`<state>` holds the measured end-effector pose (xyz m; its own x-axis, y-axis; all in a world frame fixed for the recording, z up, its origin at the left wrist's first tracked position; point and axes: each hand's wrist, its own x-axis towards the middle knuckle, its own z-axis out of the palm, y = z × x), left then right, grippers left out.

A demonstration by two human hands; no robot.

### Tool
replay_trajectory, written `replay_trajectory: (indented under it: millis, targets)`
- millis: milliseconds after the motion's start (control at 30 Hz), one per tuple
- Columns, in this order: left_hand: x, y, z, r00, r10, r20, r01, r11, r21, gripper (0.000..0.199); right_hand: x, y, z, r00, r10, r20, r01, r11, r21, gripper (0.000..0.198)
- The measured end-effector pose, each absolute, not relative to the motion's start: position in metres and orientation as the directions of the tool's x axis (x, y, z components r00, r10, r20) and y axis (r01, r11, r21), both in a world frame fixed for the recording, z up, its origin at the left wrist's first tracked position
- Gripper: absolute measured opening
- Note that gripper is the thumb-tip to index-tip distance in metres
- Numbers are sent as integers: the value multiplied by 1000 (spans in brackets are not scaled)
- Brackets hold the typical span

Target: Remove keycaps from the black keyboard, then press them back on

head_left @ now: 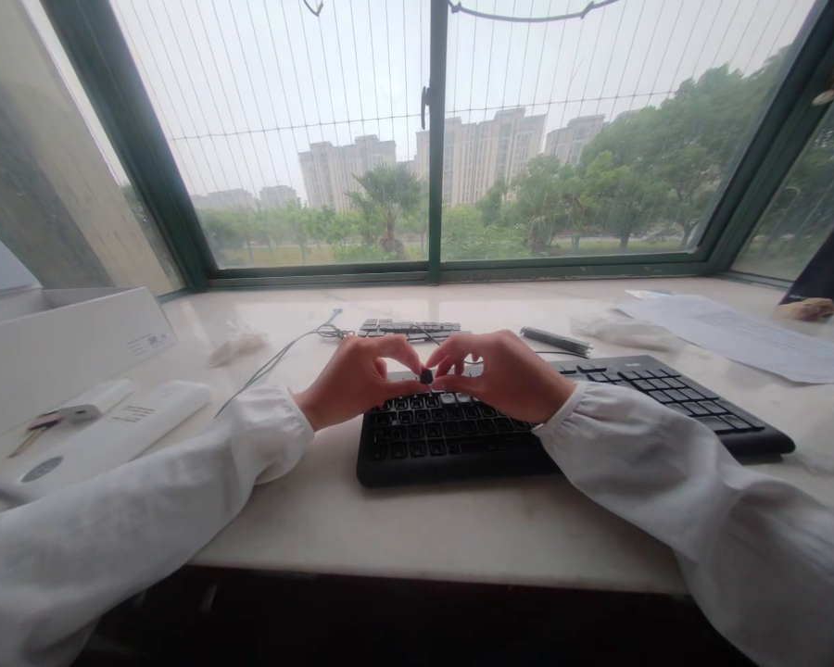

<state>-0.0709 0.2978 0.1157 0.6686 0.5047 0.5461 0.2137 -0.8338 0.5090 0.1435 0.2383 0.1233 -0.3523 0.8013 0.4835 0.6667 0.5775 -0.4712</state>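
Observation:
A small black keycap (426, 376) is held up between the fingertips of both hands, just above a black keyboard (451, 469). My left hand (351, 378) comes from the left, its thumb and index finger closed on the keycap. From the other side, my right hand (518, 375) pinches it with thumb and fingers. The keyboard's left part shows bare key sockets, while its number pad on the right bears caps. Rows of loose keycaps (410, 327) lie behind my hands. My right forearm and sleeve cover part of the keyboard.
Behind the keyboard lies a long dark bar (554, 341), perhaps a spacebar. A thin cable (278, 357) runs at the left, near a white device (111, 435), keys (42, 423) and a white box (76, 343). Papers (743, 338) lie at the right; a window closes off the back.

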Motion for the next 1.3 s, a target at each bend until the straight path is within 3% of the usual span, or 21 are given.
replay_trajectory:
  millis: [367,667,967,1300]
  targets:
    - [-71,301,110,680,531,505,167,-784,599,28,142,237,122,-407,757,512,605,643,-469,12]
    - [-72,300,112,683,481,549,268,-865,424,24,140,238,122,-409,820,400,552,571,-607,18]
    - [-72,306,113,648,492,582,355,-871,340,31,146,238,122,-445,812,379,664,582,-470,16]
    - [-73,304,114,652,454,607,330,-891,311,31,144,241,117,-503,746,437,645,660,-385,10]
